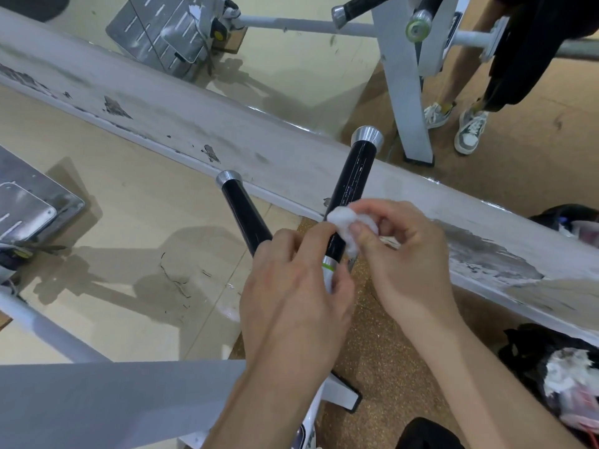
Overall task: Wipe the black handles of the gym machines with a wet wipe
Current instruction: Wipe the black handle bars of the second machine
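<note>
- Gym floor in pale tile and cork, crossed by a white beam [291, 150] with peeling paint
- Right fingers [359, 229] are curled together, pinching a wipe [342, 218] against the handle [355, 179]
- Left fingers [311, 236] are bent round the same handle lower down, by its green band, with the tips touching the wipe
- The right hand [405, 254] and left hand [291, 286] sit close, almost meeting over the bar
- The wipe is bunched into a small wad at mid-handle; the stretch up to the silver cap is bare
- Risk: so small a wad likely cleans only a narrow strip, leaving the back and top unwiped
- Risk: a light pinch on wet cloth may slip and drop it on the floor
- A second handle [241, 209] stands just left, with no hand on it
</note>
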The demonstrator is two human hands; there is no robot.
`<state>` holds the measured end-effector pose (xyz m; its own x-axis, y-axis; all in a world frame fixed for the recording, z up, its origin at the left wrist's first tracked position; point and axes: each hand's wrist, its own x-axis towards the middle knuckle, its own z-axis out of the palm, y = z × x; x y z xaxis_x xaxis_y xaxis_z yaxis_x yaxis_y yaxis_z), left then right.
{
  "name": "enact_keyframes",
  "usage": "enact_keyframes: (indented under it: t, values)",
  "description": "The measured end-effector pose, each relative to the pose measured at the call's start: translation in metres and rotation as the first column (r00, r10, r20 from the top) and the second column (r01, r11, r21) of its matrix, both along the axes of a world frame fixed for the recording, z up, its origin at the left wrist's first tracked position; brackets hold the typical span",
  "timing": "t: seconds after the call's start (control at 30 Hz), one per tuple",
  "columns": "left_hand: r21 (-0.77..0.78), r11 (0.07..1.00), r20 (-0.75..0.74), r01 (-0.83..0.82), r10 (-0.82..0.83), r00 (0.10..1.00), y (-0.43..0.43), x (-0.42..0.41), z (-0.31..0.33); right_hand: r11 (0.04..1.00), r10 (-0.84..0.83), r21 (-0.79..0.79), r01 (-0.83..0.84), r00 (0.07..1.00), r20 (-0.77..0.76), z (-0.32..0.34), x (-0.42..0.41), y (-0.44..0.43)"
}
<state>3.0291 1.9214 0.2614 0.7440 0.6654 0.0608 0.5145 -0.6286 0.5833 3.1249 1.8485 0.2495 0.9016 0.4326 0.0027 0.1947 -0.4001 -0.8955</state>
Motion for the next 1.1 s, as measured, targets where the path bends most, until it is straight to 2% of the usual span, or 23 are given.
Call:
enact_keyframes:
  t: [0.17, 0.23, 0.3, 0.4, 0.43, 0.47, 0.53, 0.6, 0.63, 0.7, 0.8, 0.9, 0.93, 1.0, 1.07, 1.1]
  values:
    - [-0.069, 0.998, -0.031, 0.0, -0.002, 1.0, 0.001, 0.008, 0.004, 0.983, 0.167, -0.061, -0.172, 0.983, -0.074, 0.002, -0.002, -0.011]
    - [-0.173, 0.984, -0.009, -0.049, 0.048, 0.999, 0.004, 0.01, 0.006, 0.975, 0.179, -0.133, -0.177, 0.984, 0.0, 0.004, 0.001, -0.011]
    - [-0.335, 0.939, 0.033, -0.074, 0.09, 0.995, 0.011, 0.01, 0.008, 0.978, 0.16, -0.135, -0.156, 0.987, 0.018, 0.009, 0.002, -0.004]
    - [-0.524, 0.852, 0.101, -0.013, 0.077, 0.992, 0.028, 0.009, 0.016, 0.944, 0.309, -0.155, -0.293, 0.947, 0.09, 0.019, 0.0, 0.011]
    - [-0.582, 0.813, 0.108, 0.0, 0.078, 0.991, 0.033, 0.01, 0.018, 0.951, 0.298, -0.1, -0.292, 0.954, 0.043, 0.02, 0.002, 0.012]
    - [-0.651, 0.759, 0.11, -0.004, 0.099, 0.989, 0.037, 0.011, 0.019, 0.968, 0.25, 0.018, -0.249, 0.964, -0.085, 0.022, 0.004, 0.012]
    - [-0.788, 0.615, 0.128, -0.013, 0.185, 0.974, 0.044, 0.011, 0.023, 0.955, 0.175, 0.289, -0.059, 0.903, -0.393, 0.028, 0.006, 0.011]
    - [-0.849, 0.529, 0.182, 0.017, 0.261, 0.948, 0.048, 0.011, 0.024, 0.937, 0.169, 0.35, 0.025, 0.842, -0.513, 0.031, 0.005, 0.007]
    - [-0.849, 0.528, 0.205, 0.023, 0.289, 0.935, 0.049, 0.011, 0.023, 0.943, 0.166, 0.331, 0.022, 0.833, -0.528, 0.03, 0.006, 0.005]
    - [-0.776, 0.63, 0.223, -0.022, 0.307, 0.925, 0.051, 0.01, 0.017, 0.972, 0.159, 0.23, -0.048, 0.855, -0.494, 0.032, 0.006, -0.002]
    - [-0.553, 0.824, 0.179, -0.125, 0.265, 0.947, 0.055, 0.009, 0.004, 0.991, 0.111, 0.119, -0.063, 0.881, -0.46, 0.031, 0.007, -0.015]
    - [-0.252, 0.966, 0.07, -0.059, 0.079, 0.994, 0.052, 0.013, 0.003, 0.998, -0.017, 0.047, 0.04, 0.907, -0.421, 0.02, 0.001, -0.019]
    - [-0.211, 0.977, 0.014, -0.013, 0.016, 1.0, 0.049, 0.015, 0.007, 0.995, -0.057, 0.053, 0.089, 0.899, -0.434, 0.017, -0.003, -0.018]
    - [-0.262, 0.963, -0.08, 0.06, -0.084, 0.993, 0.044, 0.019, 0.014, 0.98, -0.11, 0.092, 0.175, 0.868, -0.485, 0.01, -0.01, -0.014]
    - [-0.295, 0.952, -0.076, 0.08, -0.107, 0.991, 0.041, 0.02, 0.016, 0.97, -0.094, 0.147, 0.194, 0.855, -0.51, 0.007, -0.019, -0.011]
    - [-0.317, 0.947, -0.044, 0.051, -0.068, 0.997, 0.041, 0.02, 0.014, 0.962, -0.085, 0.18, 0.206, 0.85, -0.519, 0.005, -0.023, -0.01]
